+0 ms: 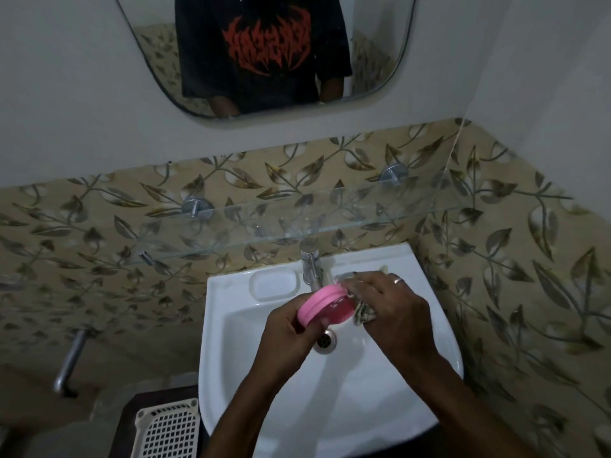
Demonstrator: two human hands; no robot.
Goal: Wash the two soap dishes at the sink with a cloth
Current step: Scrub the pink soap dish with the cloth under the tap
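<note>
Left hand (291,338) grips a round pink soap dish (325,307) by its lower rim, fingers curled around the edge, dish tilted with its open face turned toward the right. Right hand (390,309) is closed on a bunched patterned cloth (363,314), pressing it against the right edge of the dish; a ring shows on one finger. Both hands are held over the bowl of the white sink (231,325), above the metal drain (325,342). Chrome tap (310,262) stands at the back of the sink, just behind the dish; cannot tell if water is running. Something pale sits on the sink rim behind the right hand, mostly hidden, cannot tell if it is the second soap dish. Moulded soap recess (272,284) on the sink's back left ledge. Glass shelf (297,216) on metal brackets runs along the leaf-patterned tile wall above the tap. Mirror (264,54) above reflects the person's dark T-shirt with red print. White perforated plastic basket (168,428) sits low at the left of the sink. Metal pipe (71,361) sticks out of the left wall.
</note>
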